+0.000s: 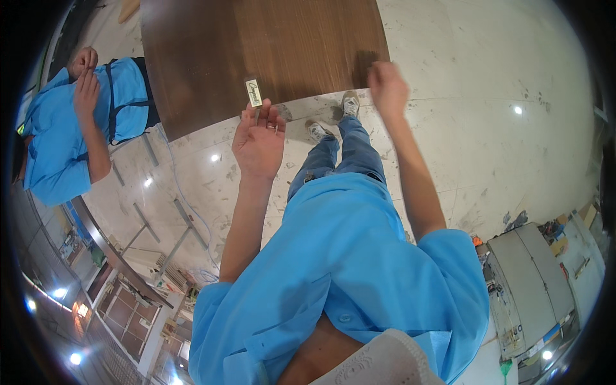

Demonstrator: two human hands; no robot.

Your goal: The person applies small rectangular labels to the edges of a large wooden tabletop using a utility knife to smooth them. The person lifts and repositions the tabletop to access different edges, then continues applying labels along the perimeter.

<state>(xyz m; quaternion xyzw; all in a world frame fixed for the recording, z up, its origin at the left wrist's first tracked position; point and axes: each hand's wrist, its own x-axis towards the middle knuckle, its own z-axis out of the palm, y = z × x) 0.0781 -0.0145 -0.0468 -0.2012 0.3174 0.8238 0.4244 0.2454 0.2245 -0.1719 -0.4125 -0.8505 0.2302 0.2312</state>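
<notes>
My left hand (258,146) is palm up below the near edge of a dark brown wood-grain board (269,45). Its thumb and fingertips pinch the lower end of a small cream card with dark lettering (254,94), which shows against the board. A ring sits on one of its fingers. Over the board's right near corner is my right hand (389,90), slightly blurred, with its fingers curled in. Whatever those fingers hold, if anything, is hidden. The right hand's shadow falls on the board beside it.
At the left, another person in a blue shirt (48,154) stands close to the board, hands together. Metal legs (191,224) and a thin cable (173,173) lie on the stained pale floor (475,147). A grey cabinet (532,282) with clutter stands at the lower right.
</notes>
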